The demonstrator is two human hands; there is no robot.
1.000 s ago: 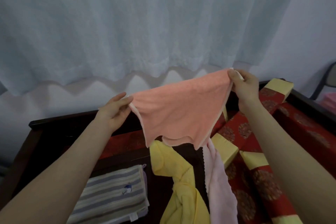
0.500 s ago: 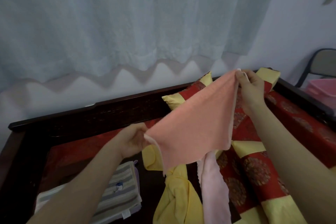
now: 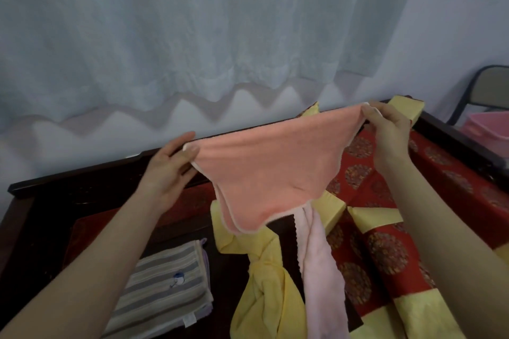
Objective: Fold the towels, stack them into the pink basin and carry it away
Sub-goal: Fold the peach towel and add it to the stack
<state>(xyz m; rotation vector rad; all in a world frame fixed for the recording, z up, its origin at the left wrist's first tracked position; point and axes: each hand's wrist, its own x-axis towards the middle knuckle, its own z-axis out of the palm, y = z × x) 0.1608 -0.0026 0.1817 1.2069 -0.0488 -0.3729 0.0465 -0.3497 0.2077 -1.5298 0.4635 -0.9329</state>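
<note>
I hold a salmon-orange towel (image 3: 275, 170) spread in the air above the dark wooden bench. My left hand (image 3: 169, 170) pinches its left top corner and my right hand (image 3: 389, 132) pinches its right top corner. The towel hangs doubled, its lower edge sagging. Below it lie a crumpled yellow towel (image 3: 267, 292) and a pale pink towel (image 3: 322, 278). A folded grey striped towel (image 3: 162, 286) rests at the lower left. The pink basin (image 3: 487, 126) shows at the far right edge.
Red and yellow patterned cushions (image 3: 385, 250) cover the bench on the right. The bench's dark wooden rail (image 3: 82, 176) runs along the back. White curtains (image 3: 192, 36) hang behind. A chair (image 3: 487, 91) stands behind the basin.
My left hand has risen and moved left, pulling the orange towel taut and level between both hands. The view has shifted slightly.
</note>
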